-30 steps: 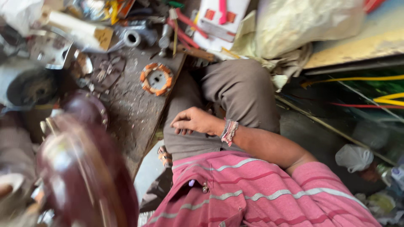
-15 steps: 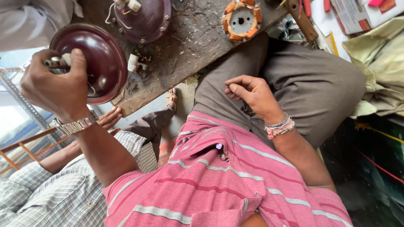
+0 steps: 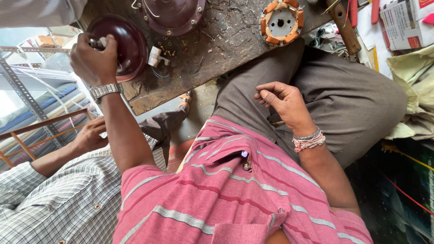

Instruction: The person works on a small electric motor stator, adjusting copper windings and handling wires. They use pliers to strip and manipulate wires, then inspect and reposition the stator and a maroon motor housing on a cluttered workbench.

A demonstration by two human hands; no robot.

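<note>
My left hand [image 3: 92,61], with a metal watch at the wrist, is closed around a small metal part at the centre of a round maroon motor cover [image 3: 126,45] held at the edge of the wooden bench [image 3: 217,49]. My right hand [image 3: 285,104], with thread bracelets at the wrist, rests loosely curled on my grey-trousered thigh and holds nothing. A second maroon motor housing [image 3: 174,16] lies on the bench just beyond. An orange wound stator [image 3: 281,21] sits further right.
A white connector with wires [image 3: 155,56] and small screws lie beside the cover. A wooden tool handle [image 3: 346,27], red-handled tools [image 3: 353,11] and a printed box [image 3: 402,22] are at the top right. A co-worker in a checked shirt sits at lower left, their hand [image 3: 90,135] near my elbow.
The view has swung from the cluttered bench down to my lap. The maroon cover, close to the camera before, is now held at the bench edge. My right hand stays on my thigh.
</note>
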